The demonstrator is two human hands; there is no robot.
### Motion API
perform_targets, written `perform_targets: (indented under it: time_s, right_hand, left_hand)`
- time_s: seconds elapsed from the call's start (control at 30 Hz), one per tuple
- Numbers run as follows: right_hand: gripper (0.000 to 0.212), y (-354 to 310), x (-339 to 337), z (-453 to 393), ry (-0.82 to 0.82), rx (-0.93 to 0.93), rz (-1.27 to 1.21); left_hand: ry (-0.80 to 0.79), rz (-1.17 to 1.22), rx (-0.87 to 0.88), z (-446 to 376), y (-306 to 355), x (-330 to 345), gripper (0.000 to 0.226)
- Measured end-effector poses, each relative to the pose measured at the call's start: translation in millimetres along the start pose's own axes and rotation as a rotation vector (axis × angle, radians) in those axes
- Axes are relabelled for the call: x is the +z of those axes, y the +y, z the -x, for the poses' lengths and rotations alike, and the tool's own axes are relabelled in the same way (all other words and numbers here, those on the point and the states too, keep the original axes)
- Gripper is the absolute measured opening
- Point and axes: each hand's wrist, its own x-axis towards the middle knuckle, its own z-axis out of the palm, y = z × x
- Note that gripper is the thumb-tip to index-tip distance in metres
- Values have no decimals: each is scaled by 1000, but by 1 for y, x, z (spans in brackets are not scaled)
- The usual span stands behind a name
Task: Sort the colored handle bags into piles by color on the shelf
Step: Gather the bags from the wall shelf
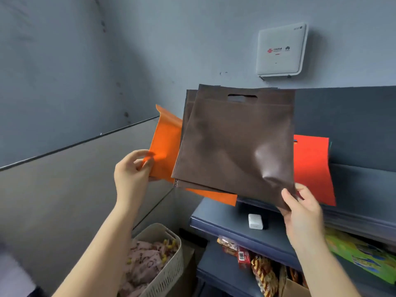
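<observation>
Brown bags point(231, 142) pinched in right hand point(302, 213)

Your left hand point(132, 168) pinches one handle bag point(165, 144), left of and behind two stacked bags point(233, 144) in your right hand point(302, 206). Another bag point(312, 168) lies on the shelf point(364, 185) behind; basket point(169, 273) below left.

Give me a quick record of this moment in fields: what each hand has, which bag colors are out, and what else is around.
left hand: pinches the orange bag at its edge
right hand: grips the brown bags at a lower corner
red bag: behind the brown ones, over the shelf
nearby: white box, basket, wall device
</observation>
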Motion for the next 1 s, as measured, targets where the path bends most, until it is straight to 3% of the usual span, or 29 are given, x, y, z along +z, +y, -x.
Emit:
perform_targets:
  time_s: [0.2,0.57,0.73,1.0]
  right_hand:
    - [31,28,78,51,-204,174,-172]
    - [41,62,221,186,-638,367,-222]
    - [30,67,274,249,-736,402,-228]
    - [28,87,311,298,-767,404,20]
  left_hand:
    - [286,54,8,14,23,-124,22]
    - [768,-130,163,84,85,-358,21]
    - [885,-198,170,127,99,-437,18]
    - [981,-238,97,191,95,-528,15]
